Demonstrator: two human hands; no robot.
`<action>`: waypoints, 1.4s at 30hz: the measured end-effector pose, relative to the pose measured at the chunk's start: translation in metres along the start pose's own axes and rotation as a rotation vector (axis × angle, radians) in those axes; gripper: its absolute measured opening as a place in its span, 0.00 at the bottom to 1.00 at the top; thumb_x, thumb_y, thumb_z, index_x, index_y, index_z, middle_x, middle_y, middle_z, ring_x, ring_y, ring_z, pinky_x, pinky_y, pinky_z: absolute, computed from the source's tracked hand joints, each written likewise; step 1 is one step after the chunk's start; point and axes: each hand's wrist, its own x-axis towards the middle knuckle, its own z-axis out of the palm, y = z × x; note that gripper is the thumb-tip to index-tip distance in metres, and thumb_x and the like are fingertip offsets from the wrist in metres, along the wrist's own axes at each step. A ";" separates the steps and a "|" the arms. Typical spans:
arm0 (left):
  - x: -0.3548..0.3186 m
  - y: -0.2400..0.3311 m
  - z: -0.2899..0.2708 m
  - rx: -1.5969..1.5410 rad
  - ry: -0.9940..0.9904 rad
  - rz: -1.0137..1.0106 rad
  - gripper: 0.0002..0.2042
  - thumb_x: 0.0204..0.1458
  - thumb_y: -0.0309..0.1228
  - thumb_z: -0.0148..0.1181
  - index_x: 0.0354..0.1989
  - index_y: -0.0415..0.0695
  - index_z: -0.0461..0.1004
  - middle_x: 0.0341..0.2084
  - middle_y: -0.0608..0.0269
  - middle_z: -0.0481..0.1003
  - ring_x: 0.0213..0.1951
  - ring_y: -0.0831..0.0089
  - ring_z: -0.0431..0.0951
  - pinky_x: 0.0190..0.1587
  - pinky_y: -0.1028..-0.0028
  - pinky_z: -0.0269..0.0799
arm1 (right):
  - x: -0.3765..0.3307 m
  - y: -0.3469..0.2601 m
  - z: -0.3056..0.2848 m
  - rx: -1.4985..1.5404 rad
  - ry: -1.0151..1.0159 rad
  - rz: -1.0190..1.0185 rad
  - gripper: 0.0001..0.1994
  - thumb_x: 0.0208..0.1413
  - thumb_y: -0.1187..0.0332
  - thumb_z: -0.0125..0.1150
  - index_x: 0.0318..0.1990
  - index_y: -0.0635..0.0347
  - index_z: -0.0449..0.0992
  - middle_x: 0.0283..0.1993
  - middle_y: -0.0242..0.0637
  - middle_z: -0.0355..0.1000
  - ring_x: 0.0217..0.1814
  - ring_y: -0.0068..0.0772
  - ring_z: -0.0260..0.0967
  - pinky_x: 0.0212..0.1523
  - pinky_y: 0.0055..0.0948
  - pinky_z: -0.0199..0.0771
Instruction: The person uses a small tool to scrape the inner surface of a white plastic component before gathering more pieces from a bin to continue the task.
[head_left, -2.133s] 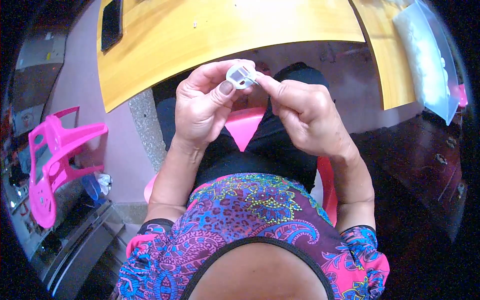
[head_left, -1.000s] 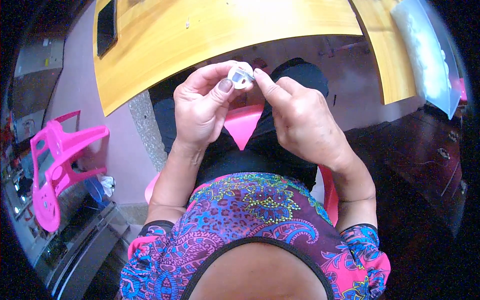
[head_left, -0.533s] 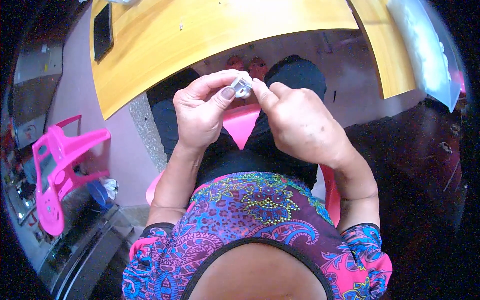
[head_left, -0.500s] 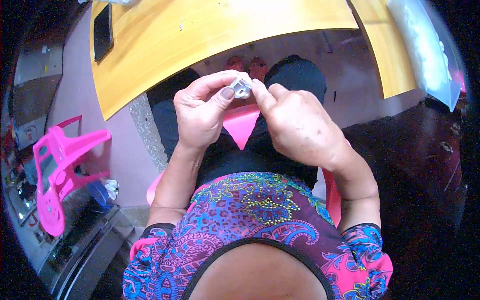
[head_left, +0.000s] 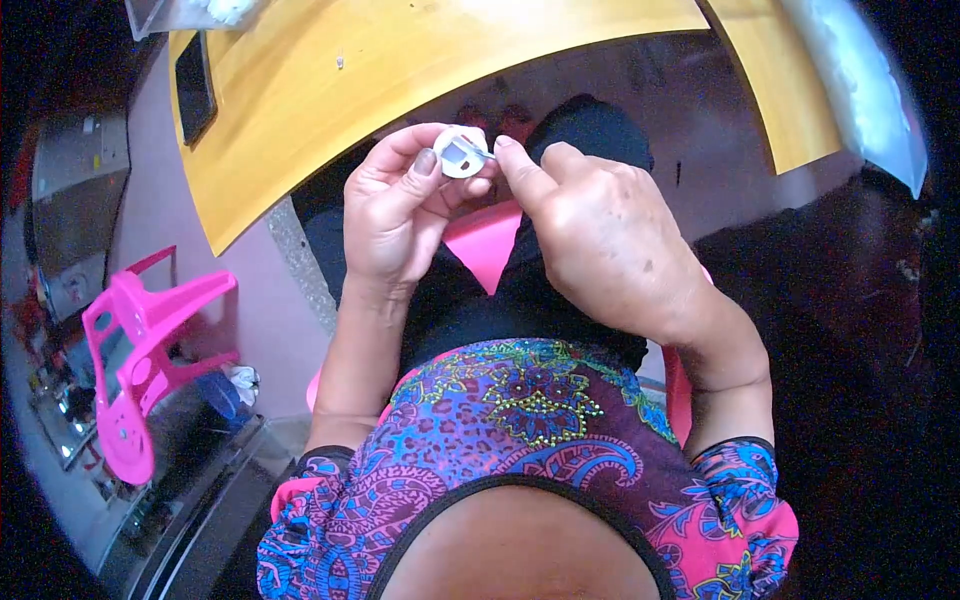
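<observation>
My left hand (head_left: 390,205) pinches a small round white plastic piece (head_left: 451,165) between thumb and fingers, above my lap. A grey rectangular inset and a small dark opening show on its face. My right hand (head_left: 610,230) is close on the right, its index finger reaching to the piece's edge and the other fingers curled under. Between that fingertip and the piece a thin greyish strip (head_left: 484,152) shows. My right thumb is hidden, so what the right fingers grip cannot be made out.
Ahead is a yellow wooden table (head_left: 430,50) with a dark phone (head_left: 196,88) and a tiny piece (head_left: 340,62) on it. A clear bag of white pieces (head_left: 860,90) lies at right, a clear container (head_left: 190,14) at far left. A pink plastic chair (head_left: 140,350) stands left.
The white piece has turned so its round face with the grey inset shows, and moved slightly left. My right index fingertip has come a little away from it.
</observation>
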 end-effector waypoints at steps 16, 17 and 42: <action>-0.003 0.002 0.008 0.078 0.055 0.025 0.09 0.56 0.22 0.50 0.44 0.32 0.70 0.39 0.46 0.75 0.36 0.61 0.79 0.39 0.66 0.79 | 0.000 -0.001 0.006 -0.097 0.058 -0.028 0.23 0.42 0.76 0.53 0.50 0.71 0.69 0.28 0.43 0.66 0.29 0.42 0.71 0.30 0.35 0.72; -0.003 0.002 0.008 0.083 0.060 0.028 0.09 0.56 0.22 0.51 0.44 0.32 0.70 0.38 0.46 0.75 0.35 0.61 0.79 0.39 0.66 0.79 | 0.000 -0.001 0.006 -0.120 0.068 -0.033 0.22 0.42 0.75 0.53 0.50 0.70 0.69 0.28 0.42 0.66 0.29 0.40 0.70 0.30 0.34 0.73; -0.001 -0.006 0.002 0.062 -0.019 0.085 0.11 0.55 0.21 0.52 0.46 0.33 0.69 0.42 0.45 0.74 0.41 0.59 0.77 0.44 0.64 0.77 | 0.003 0.013 0.002 0.154 0.056 -0.082 0.17 0.45 0.79 0.51 0.46 0.71 0.70 0.26 0.52 0.70 0.29 0.54 0.71 0.30 0.43 0.71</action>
